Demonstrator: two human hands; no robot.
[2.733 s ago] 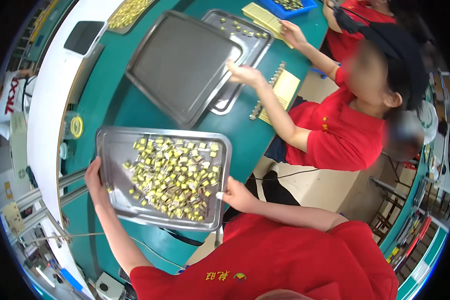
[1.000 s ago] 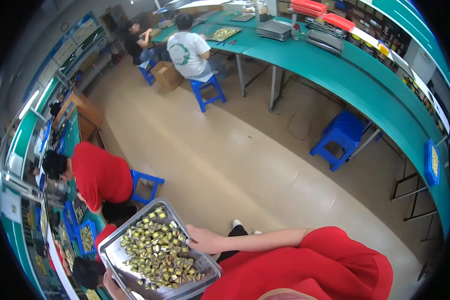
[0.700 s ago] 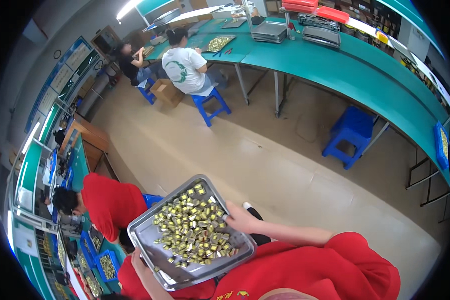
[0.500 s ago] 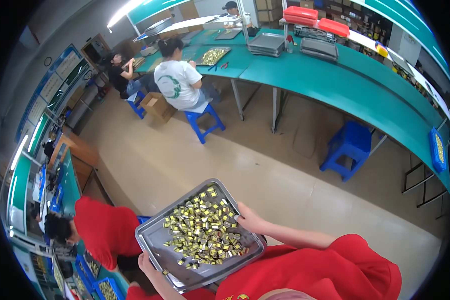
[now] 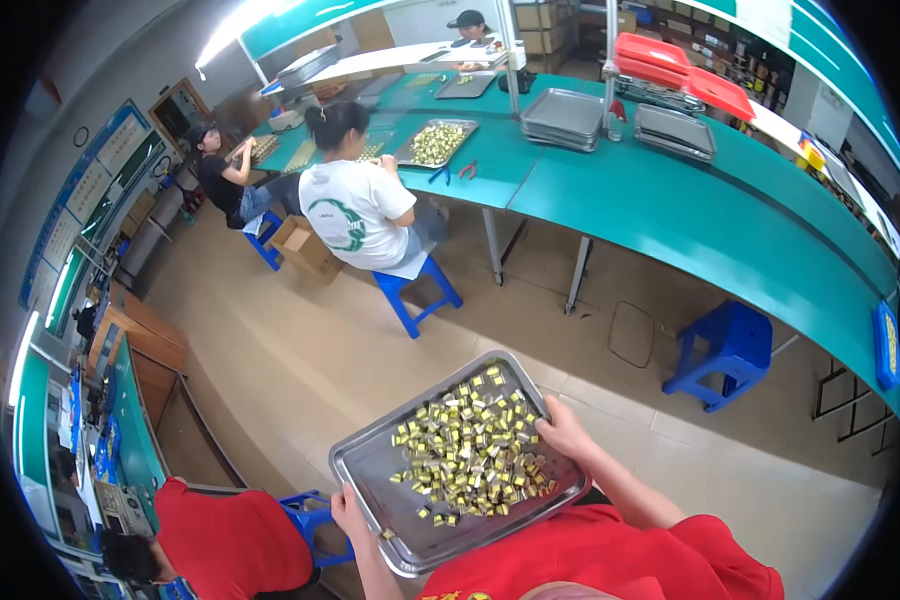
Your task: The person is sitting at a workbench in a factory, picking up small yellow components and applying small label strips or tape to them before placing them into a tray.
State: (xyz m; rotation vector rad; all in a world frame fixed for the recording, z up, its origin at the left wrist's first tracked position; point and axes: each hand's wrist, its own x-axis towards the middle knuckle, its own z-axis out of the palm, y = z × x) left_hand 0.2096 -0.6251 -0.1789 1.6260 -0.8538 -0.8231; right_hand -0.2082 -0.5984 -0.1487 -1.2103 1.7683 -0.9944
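Between my two hands I carry a grey metal tray [image 5: 370, 465] in front of my red shirt. My left hand [image 5: 353, 515] grips its left rim, and my right hand [image 5: 564, 428] is closed on the right rim with the thumb over the edge. A loose heap of small yellow-topped metallic parts [image 5: 475, 440] lies in the tray, mostly toward the middle and right. One such part sits alone near the corner by my left hand. The fingers under the tray are hidden.
A long green workbench [image 5: 630, 215] curves across the far side, with stacked metal trays [image 5: 562, 118] on it. A person in a white shirt [image 5: 355, 205] sits there on a blue stool. An unoccupied blue stool [image 5: 725, 345] stands right; a person in red [image 5: 225, 540] sits lower left.
The tray and both my hands have shifted right in the picture. The far bench and seated people appear larger and lower. My hold on the tray is the same.
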